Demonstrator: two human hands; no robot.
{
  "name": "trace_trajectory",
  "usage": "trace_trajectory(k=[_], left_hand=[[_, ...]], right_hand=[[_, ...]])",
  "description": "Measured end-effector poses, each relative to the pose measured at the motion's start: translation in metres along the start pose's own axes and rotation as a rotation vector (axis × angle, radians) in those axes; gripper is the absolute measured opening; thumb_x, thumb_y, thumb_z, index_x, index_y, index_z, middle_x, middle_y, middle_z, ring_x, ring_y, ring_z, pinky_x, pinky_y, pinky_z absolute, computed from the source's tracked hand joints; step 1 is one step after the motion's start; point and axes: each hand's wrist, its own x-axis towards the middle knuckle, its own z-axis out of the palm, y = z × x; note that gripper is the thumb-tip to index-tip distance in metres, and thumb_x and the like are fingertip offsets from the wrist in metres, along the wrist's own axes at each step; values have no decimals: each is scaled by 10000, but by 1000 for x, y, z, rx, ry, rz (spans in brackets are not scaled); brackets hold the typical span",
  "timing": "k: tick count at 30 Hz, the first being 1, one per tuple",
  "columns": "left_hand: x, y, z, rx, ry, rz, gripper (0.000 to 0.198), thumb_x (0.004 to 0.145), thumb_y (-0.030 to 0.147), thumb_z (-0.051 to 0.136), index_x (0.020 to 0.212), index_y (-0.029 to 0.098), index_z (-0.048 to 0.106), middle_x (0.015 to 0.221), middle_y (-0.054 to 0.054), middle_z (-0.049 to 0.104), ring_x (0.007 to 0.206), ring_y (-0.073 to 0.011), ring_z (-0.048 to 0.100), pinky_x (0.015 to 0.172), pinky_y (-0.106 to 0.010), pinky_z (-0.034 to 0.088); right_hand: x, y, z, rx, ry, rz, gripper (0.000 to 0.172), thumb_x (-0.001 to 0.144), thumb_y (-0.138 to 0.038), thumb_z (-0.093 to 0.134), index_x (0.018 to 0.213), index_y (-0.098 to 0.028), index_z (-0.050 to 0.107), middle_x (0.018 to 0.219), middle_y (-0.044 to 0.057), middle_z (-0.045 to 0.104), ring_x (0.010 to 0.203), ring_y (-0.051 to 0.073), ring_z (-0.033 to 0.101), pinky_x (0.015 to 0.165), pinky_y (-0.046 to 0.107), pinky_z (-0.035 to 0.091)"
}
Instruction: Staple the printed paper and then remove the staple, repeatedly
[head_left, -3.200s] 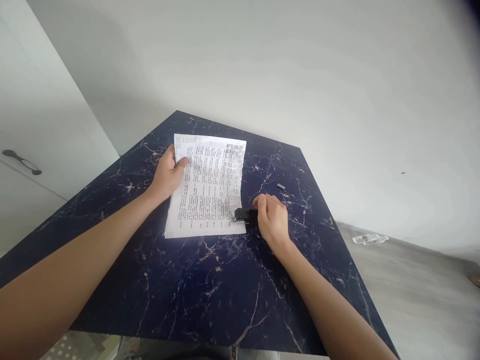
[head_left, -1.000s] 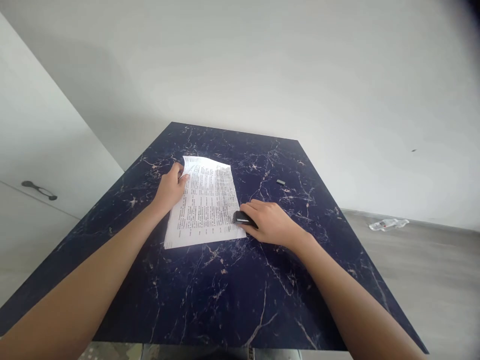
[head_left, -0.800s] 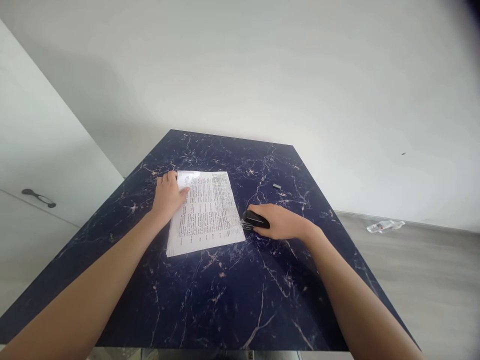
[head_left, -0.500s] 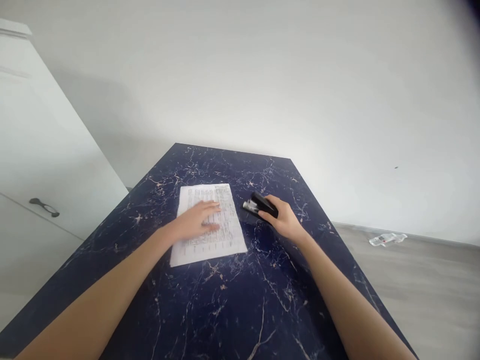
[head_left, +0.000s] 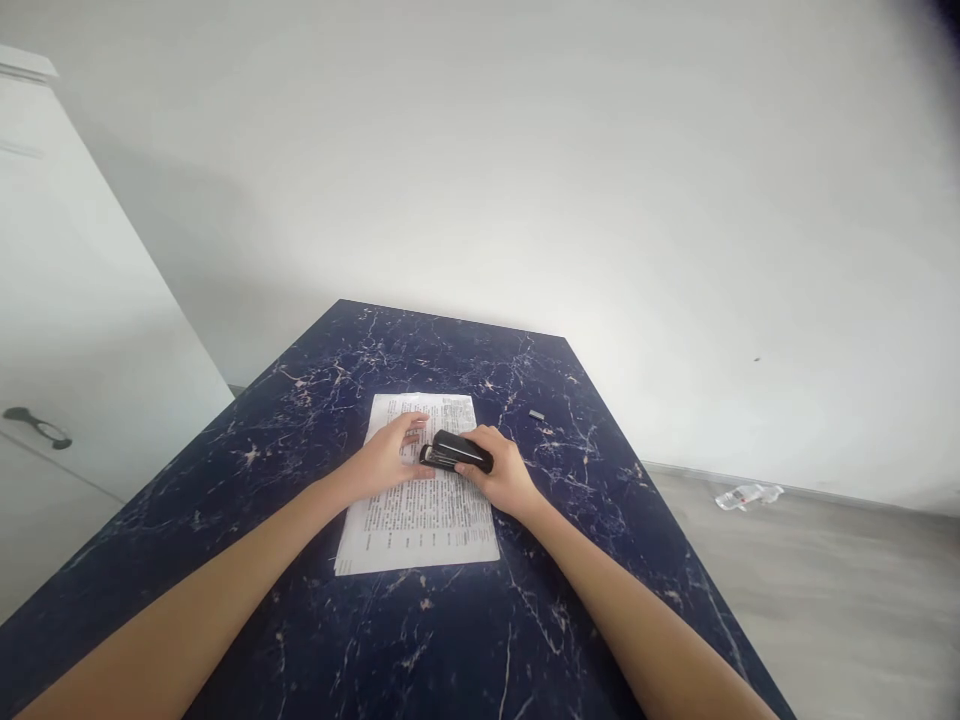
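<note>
A black stapler [head_left: 459, 452] lies in my right hand [head_left: 504, 475], fingers closed round its rear half. Its nose points left, over a stack of printed paper sheets [head_left: 427, 530]. My left hand [head_left: 386, 462] is over the left part of the sheets, fingers apart and curved toward the stapler's nose. Whether its fingertips touch the stapler I cannot tell. The lower left corner of the stack shows more than one sheet edge.
A small grey strip [head_left: 537, 414], possibly staples, lies right of the sheets on the dark blue marbled table [head_left: 420, 640]. A white cabinet [head_left: 82, 300] stands at the left. Clear plastic packaging [head_left: 748, 497] lies on the floor at the right, by the wall.
My right hand has brought the stapler left, from the table beside the sheets to over them. My left hand has shifted from lying flat on the sheets to curving near the stapler's nose.
</note>
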Motion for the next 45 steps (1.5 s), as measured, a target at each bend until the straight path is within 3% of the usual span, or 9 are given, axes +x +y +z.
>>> trace_trajectory(k=[7,11,16,24,28,31,34,40,45], left_hand=[[2,1,-5,30,-24,38,772,767,472,825,1437,270,500,1567,-177,474,1420,-402,493,1132,-612,431],[2,-2,-6,-10,-36,90,718,782,487,816,1405,265,536,1513,-163,538,1403,-374,517,1158,-595,409],[1,0,-7,-59,-54,107,679,807,487,804,1391,257,546,1486,-156,563,1404,-343,522,1185,-562,394],[1,1,-6,-72,-48,113,561,853,490,753,1344,274,587,1457,-135,591,1377,-351,544,1160,-586,413],[0,5,-6,-72,-48,93,492,880,458,723,1323,281,600,1427,-121,615,1357,-336,564,1144,-577,436],[-1,7,-9,-63,-51,122,479,885,460,722,1318,284,615,1428,-122,614,1342,-339,575,1134,-583,444],[-2,7,-13,-111,-48,163,479,903,480,712,1336,298,618,1465,-108,587,1374,-325,547,1164,-565,420],[1,7,-11,-688,-13,51,413,1013,563,527,1211,242,697,1372,-123,658,1299,-294,619,1163,-510,458],[-3,10,-10,-895,-110,-96,289,997,417,627,1160,196,717,1264,-126,721,1228,-289,671,1174,-509,462]], right_hand=[[0,5,-10,430,-114,111,389,895,-249,565,1271,-228,660,1282,93,701,1160,269,654,990,434,515],[1,5,-14,660,-124,193,522,764,-137,412,1191,-201,705,1266,76,718,1207,276,646,1064,455,478],[3,3,-12,740,-97,245,672,675,-119,420,1315,-201,609,1224,94,731,1170,282,672,1001,461,515],[5,6,-9,633,-66,226,638,664,-99,420,1250,-182,658,1186,105,748,1152,278,686,994,453,523],[4,0,-10,524,-109,142,486,818,-140,459,1246,-207,680,1226,92,735,1157,271,673,985,432,521],[0,-5,-9,291,-158,100,365,881,-250,617,1238,-228,691,1115,73,758,973,251,704,849,380,549],[-5,-6,-6,137,-97,91,299,887,-269,675,1180,-226,713,993,55,773,824,225,710,748,355,556],[-16,-3,0,-170,224,-239,398,970,-132,529,1321,-261,668,1281,90,731,1230,286,665,1014,502,544],[-23,-9,-2,-494,84,-517,531,997,-28,480,1445,-290,590,1411,42,665,1372,271,577,1089,501,491]])
